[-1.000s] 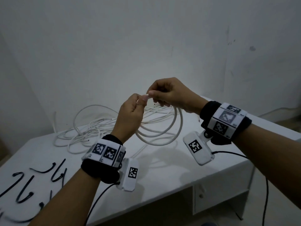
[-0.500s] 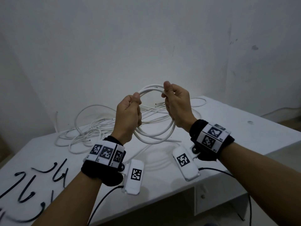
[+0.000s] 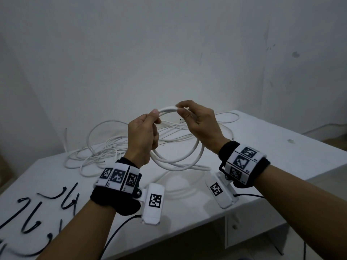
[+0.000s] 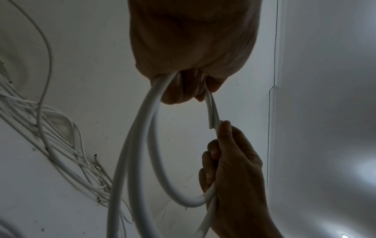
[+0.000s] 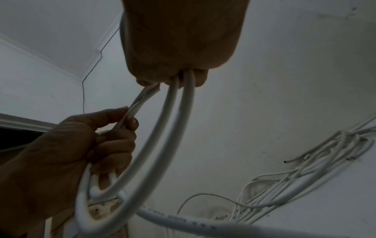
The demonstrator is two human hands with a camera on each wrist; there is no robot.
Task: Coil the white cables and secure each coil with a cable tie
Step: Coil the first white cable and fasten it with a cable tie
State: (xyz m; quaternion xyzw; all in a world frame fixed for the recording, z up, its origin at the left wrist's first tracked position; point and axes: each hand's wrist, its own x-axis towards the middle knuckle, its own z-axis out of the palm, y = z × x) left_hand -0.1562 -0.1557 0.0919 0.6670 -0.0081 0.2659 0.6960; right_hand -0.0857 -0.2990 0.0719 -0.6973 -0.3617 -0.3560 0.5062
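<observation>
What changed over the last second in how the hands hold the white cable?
The hands moved apart from a fingertip pinch, each taking hold of the coil on one side, lifted upright. The loose cables and black ties stayed on the table.

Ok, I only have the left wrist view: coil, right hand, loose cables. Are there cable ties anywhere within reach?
Observer: Yes. The head view shows black cable ties lying loose on the table, toward its near left corner. Neither hand holds one.
Operator: And how is my left hand gripping? From here I see mostly palm.
Observer: In the right wrist view the left hand pinches the top strands of the coil between thumb and forefinger, while its other fingers curl round the loops lower down.
</observation>
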